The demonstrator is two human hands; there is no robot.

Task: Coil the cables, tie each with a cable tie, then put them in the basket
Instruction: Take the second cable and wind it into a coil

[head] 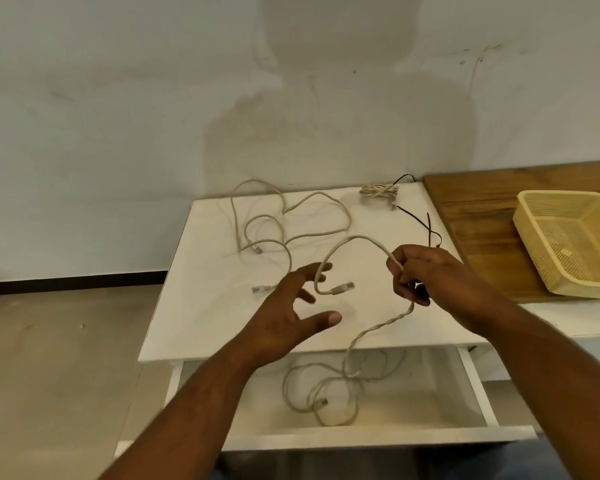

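Across the white table [201, 327] a loose cable [291, 209] sprawls; a tied coil [378, 191] sits at the far right corner, the basket [534, 216] beyond. Right hand [430, 275] pinches a limp, light cable [357, 239] that trails into the open drawer [413, 420]; left hand [284, 320], spread and empty, nears its plug [343, 288], probably the best place to grasp.
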